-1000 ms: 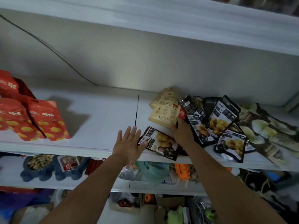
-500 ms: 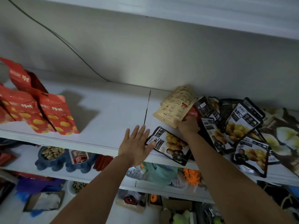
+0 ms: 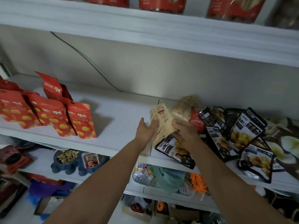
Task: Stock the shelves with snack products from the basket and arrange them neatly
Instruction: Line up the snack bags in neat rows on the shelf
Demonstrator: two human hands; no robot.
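- looks like the tidying step: a tan pouch is being stood up on the middle shelf, about dead centre of view
- left hand is flat, fingers mostly straight, pressed against the pouch's 9 o'clock side
- right hand curls round its 4 o'clock corner and grips it
- next move, I'd guess: set it upright by the other tan pouch at 1 o'clock without knocking the messy black packs at 3 o'clock
- red bags stand in a row way over at 9 o'clock
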